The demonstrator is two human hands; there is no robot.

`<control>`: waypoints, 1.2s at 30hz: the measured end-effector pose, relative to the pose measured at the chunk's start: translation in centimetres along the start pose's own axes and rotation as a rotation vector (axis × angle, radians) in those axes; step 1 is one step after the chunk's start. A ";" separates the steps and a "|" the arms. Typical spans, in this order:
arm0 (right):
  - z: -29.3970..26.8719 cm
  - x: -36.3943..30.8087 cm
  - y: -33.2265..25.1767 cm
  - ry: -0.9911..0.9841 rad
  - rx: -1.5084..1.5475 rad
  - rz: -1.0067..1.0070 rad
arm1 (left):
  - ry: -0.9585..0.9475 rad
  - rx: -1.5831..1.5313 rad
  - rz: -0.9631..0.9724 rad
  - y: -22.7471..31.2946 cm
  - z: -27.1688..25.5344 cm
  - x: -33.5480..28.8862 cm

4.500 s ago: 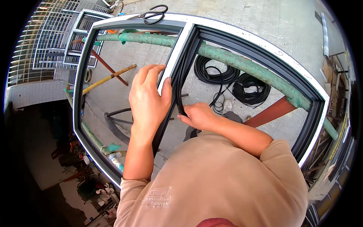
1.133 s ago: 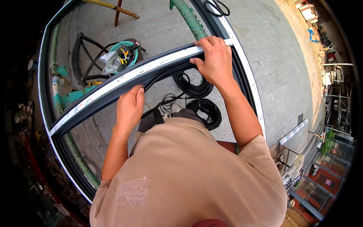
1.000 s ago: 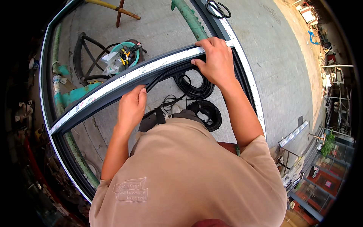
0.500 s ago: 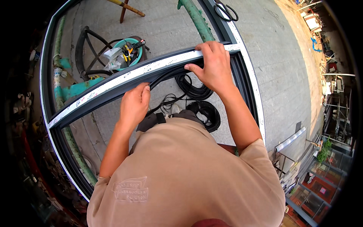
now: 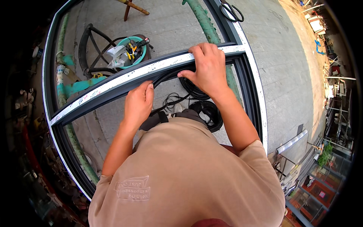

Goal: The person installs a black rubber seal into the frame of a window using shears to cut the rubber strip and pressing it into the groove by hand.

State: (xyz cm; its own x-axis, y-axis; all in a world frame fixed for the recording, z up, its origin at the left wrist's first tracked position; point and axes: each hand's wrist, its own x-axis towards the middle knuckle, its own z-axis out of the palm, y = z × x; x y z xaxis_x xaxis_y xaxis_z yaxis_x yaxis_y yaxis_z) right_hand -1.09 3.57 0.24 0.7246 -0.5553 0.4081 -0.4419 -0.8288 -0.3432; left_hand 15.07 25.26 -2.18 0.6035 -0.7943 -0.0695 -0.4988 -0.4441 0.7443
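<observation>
A dark grey metal frame (image 5: 258,102) with white-filmed faces surrounds my arms, and its crossbar (image 5: 124,77) runs in front of me. A black rubber strip (image 5: 163,78) lies along the near side of the crossbar. My left hand (image 5: 139,103) is closed, pinching the strip below the bar's middle. Near the bar's right end, my right hand (image 5: 208,70) wraps over it, fingers on top and thumb on the near side beside the strip. The palm hides the strip there. From my left hand the strip trails down towards black coils (image 5: 208,111) on the floor.
Green pipes (image 5: 202,20) pass beneath the frame as supports. Beyond the crossbar stand a turquoise basin (image 5: 143,56) of hand tools and a black ring-shaped stand (image 5: 84,49). Black-handled scissors (image 5: 231,13) lie on the frame's far right corner. A wrapped profile (image 5: 292,142) lies at right.
My right hand has slid left along the crossbar, closer to my left hand. My left hand keeps its pinch on the rubber strip. The whole view has shifted slightly.
</observation>
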 end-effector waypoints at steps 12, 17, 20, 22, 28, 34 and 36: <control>0.0 -1.4 2.9 0.036 -0.081 -0.203 | 0.049 -0.012 0.027 -0.1 0.1 0.6; 1.1 -1.6 3.4 0.094 -0.095 -0.232 | 0.051 0.000 0.048 -0.3 0.2 0.7; 1.2 -1.5 3.6 0.105 -0.063 -0.226 | 0.027 -0.003 0.016 -0.1 -0.1 0.6; 0.9 -1.3 4.0 0.102 -0.029 -0.227 | 0.016 -0.013 -0.005 -0.2 -0.2 0.7; -1.6 -1.9 6.2 0.077 -0.198 -0.133 | 0.003 -0.036 0.032 -0.5 0.0 0.7; -1.6 -1.8 7.4 0.077 -0.189 -0.142 | -0.016 -0.017 -0.003 -0.3 -0.3 0.9; -2.6 -1.6 7.7 0.012 -0.278 -0.080 | 0.006 -0.018 0.029 -0.7 -0.2 0.8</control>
State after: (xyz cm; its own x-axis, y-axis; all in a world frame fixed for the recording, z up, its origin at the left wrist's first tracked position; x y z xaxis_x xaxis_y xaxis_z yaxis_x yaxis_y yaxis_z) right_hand -7.04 -2.15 -0.82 0.7575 -0.4870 0.4347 -0.5129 -0.8560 -0.0652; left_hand 15.97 25.03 -2.62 0.5928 -0.8042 -0.0438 -0.5050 -0.4135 0.7576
